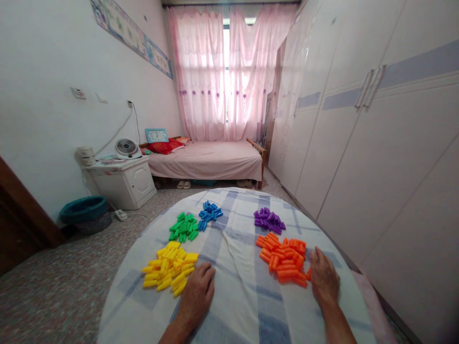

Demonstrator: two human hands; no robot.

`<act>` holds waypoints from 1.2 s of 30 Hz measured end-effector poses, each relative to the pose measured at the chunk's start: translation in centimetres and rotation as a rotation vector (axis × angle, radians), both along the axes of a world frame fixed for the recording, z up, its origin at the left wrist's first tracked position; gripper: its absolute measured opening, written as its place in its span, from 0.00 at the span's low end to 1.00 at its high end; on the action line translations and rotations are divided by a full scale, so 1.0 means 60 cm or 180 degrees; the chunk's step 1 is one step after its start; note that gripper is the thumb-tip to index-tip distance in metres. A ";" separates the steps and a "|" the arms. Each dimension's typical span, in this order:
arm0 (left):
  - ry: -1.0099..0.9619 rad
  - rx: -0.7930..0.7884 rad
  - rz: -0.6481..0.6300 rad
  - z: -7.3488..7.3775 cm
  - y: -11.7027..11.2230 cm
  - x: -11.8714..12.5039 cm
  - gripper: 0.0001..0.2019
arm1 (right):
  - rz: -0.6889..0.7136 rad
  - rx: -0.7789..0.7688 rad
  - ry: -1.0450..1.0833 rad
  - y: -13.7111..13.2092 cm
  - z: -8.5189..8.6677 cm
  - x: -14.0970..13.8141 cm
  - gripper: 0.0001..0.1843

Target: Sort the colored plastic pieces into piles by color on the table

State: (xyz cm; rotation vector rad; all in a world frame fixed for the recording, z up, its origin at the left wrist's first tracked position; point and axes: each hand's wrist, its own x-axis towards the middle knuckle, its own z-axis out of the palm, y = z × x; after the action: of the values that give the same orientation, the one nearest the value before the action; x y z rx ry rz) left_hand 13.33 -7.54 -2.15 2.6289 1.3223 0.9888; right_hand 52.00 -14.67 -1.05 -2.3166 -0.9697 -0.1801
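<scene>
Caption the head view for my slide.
Left hand beside yellow pieces, right hand beside orange pieces; green pieces, blue pieces and purple pieces lie beyond.

Short, perhaps tubular yellow pieces in a loose heap at left, similar orange pieces at right.

I have yellow plastic pieces, green pieces, blue pieces, purple pieces and orange pieces before me. My tablecloth is white with a blue-grey plaid. I also see pink curtains with a row of purple flowers, a pink bedsheet, a red pillow and white wardrobe doors striped in lavender.
</scene>
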 end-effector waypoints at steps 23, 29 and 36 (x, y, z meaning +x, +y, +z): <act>0.0039 -0.0064 0.0039 0.007 -0.002 0.001 0.14 | 0.0155 -0.1006 -0.1177 -0.007 0.003 -0.003 0.22; 0.0039 -0.0038 0.0043 0.007 -0.004 0.001 0.14 | 0.0215 -0.1068 -0.1271 -0.008 0.002 -0.004 0.22; 0.0007 -0.0012 0.0015 0.004 -0.001 0.001 0.14 | 0.0215 -0.1111 -0.1115 -0.009 0.011 -0.009 0.22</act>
State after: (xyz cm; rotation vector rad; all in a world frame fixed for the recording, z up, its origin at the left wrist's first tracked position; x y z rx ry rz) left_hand 13.37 -7.57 -1.91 2.6261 1.3300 0.9835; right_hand 51.46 -15.19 -0.38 -2.6171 -1.3402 -0.4302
